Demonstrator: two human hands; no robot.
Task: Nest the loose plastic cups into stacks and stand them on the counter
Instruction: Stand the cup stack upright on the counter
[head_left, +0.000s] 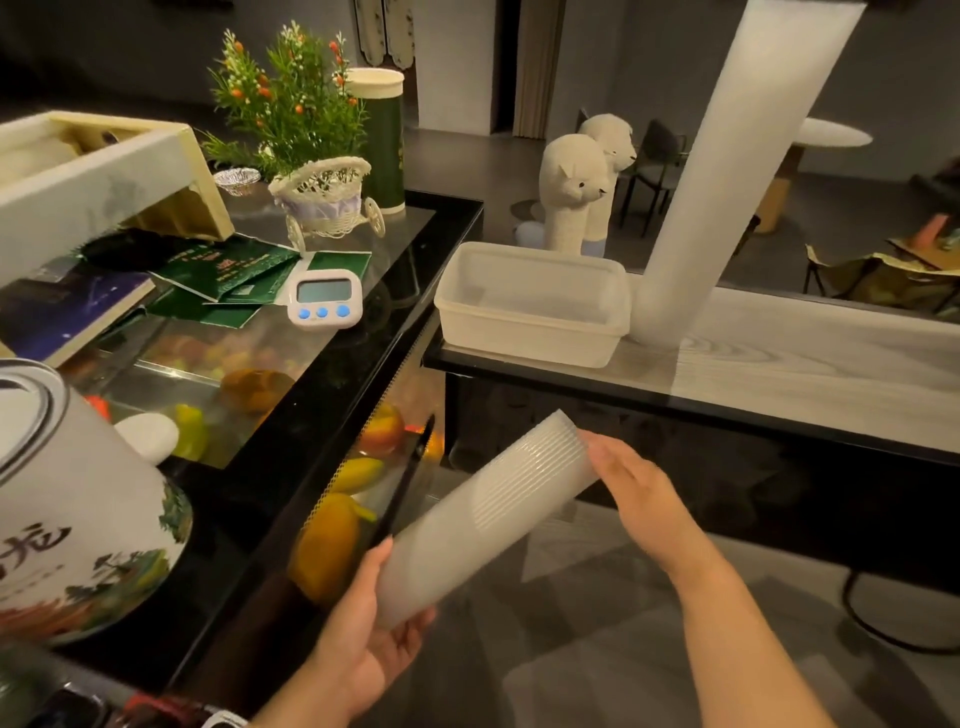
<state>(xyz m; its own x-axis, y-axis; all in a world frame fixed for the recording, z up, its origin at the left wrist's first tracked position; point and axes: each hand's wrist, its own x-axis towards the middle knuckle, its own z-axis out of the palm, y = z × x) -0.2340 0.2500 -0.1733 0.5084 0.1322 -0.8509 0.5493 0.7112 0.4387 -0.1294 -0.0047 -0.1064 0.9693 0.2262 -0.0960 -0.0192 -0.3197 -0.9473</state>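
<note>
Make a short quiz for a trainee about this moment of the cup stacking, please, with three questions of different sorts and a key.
1. True or false: the tall stack of cups already stands on the counter.
2. Multiple choice: what stands directly left of the tall stack? A) a digital timer B) an empty plastic container C) a toy llama
3. Fill in: the left hand holds the bottom end of the short stack of cups, and the right hand touches its ___ end.

Key
1. True.
2. B, the plastic container. The digital timer lies further left on the glass display case.
3. Upper (the rim end).
</note>
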